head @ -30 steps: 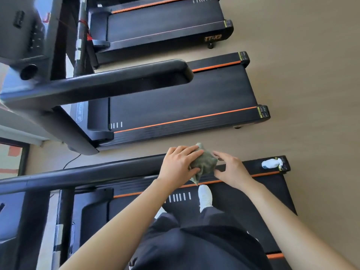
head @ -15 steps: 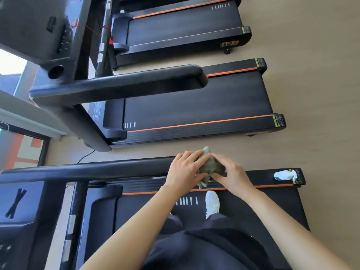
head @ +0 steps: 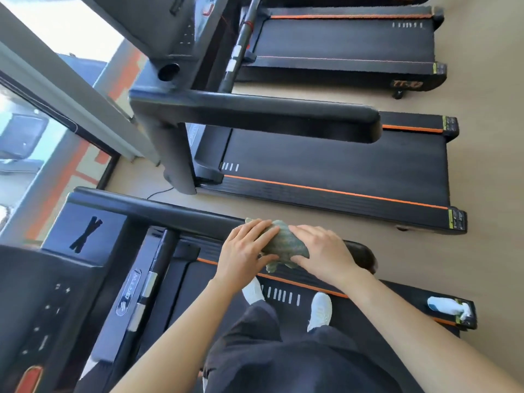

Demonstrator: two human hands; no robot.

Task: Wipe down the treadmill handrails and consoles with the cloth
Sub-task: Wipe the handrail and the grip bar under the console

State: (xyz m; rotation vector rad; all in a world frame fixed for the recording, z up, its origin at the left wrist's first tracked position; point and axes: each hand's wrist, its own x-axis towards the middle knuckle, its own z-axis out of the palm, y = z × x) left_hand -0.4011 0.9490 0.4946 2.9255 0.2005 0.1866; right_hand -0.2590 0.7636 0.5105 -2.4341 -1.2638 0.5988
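Free room and obstacles about the near rail. The black padded handrail (head: 170, 211) runs from middle left to centre right. Its middle stretch is taken by a bunched green cloth (head: 286, 242), clasped by the left hand (head: 243, 253) and the right hand (head: 323, 253). The stretch to the left lies bare as far as the dark console (head: 42, 307) at lower left. Above the rail, a strip of beige floor (head: 397, 245) parts it from the neighbouring black treadmill deck (head: 340, 165), whose thick black handrail (head: 255, 114) juts across the upper centre. Below, a black upright post (head: 163, 251) bounds the belt on the left, and a white spray bottle (head: 445, 306) lies on the deck's corner, lower right.
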